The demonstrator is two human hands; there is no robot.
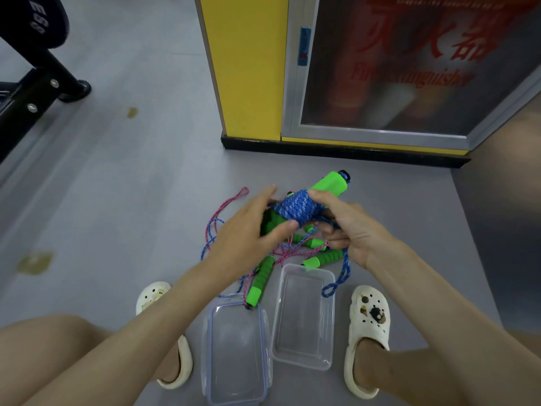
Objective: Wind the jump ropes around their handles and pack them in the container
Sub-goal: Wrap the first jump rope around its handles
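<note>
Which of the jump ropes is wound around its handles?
The blue braided jump rope with bright green handles, held by the left hand and right hand; the other ropes lie tangled on the grey floor.

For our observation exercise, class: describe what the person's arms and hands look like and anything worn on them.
Both arms are bare, with no sleeves in view. The left hand and right hand wear no gloves, rings, watch or bands that show.
</note>
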